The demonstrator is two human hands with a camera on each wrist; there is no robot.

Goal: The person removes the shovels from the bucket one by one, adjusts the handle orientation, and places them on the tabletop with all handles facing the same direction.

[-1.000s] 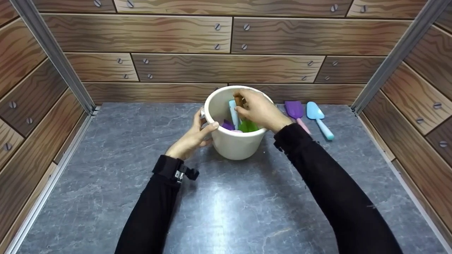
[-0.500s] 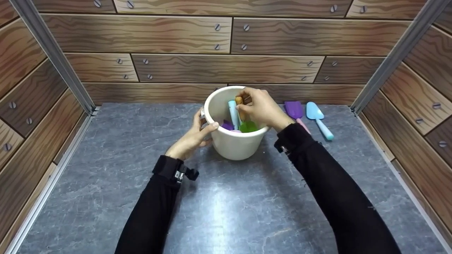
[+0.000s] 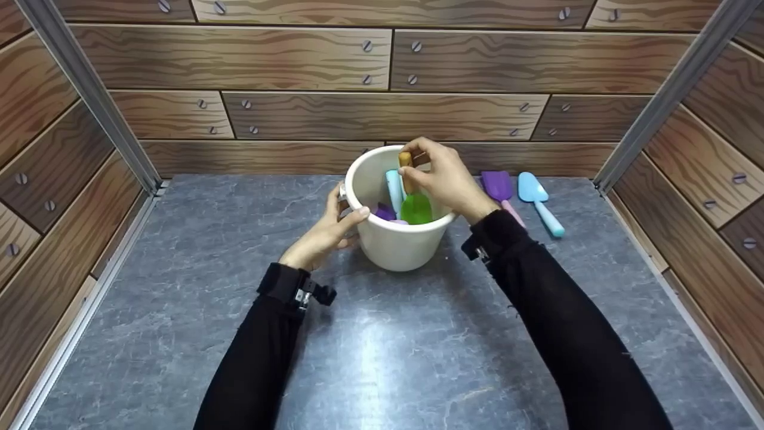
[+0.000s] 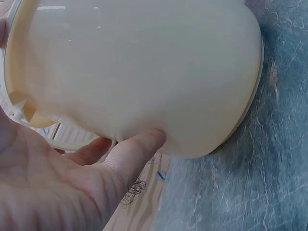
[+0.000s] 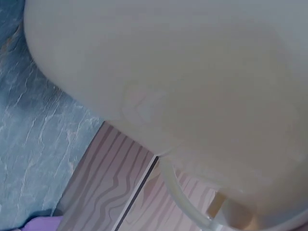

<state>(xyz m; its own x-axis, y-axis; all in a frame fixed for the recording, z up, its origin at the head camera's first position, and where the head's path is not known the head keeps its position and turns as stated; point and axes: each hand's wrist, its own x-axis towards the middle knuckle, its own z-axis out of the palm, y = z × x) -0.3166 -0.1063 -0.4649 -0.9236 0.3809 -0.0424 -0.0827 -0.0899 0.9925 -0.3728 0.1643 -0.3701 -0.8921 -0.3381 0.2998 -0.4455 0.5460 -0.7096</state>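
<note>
A white plastic bucket (image 3: 397,248) stands upright on the grey floor. My left hand (image 3: 325,233) holds its left side, thumb over the rim and fingers against the outer wall; the left wrist view shows fingertips touching the bucket wall (image 4: 144,67). Inside the rim my right hand (image 3: 444,176) pinches the brown handle of a small trowel (image 3: 416,210), whose green blade points down into the bucket. Beside it in the bucket are a light blue handle (image 3: 394,188) and a purple piece (image 3: 385,210). In the right wrist view the bucket wall hides the right hand.
On the floor right of the bucket lie a purple shovel (image 3: 496,185) with a pink handle and a light blue trowel (image 3: 540,203). Wood-patterned walls (image 3: 310,113) close the back and sides. The bucket's bail handle (image 5: 179,190) hangs at its side.
My right hand has risen slightly, drawing the trowel upward, so more of its brown handle and green blade shows. The left hand and bucket stay put.
</note>
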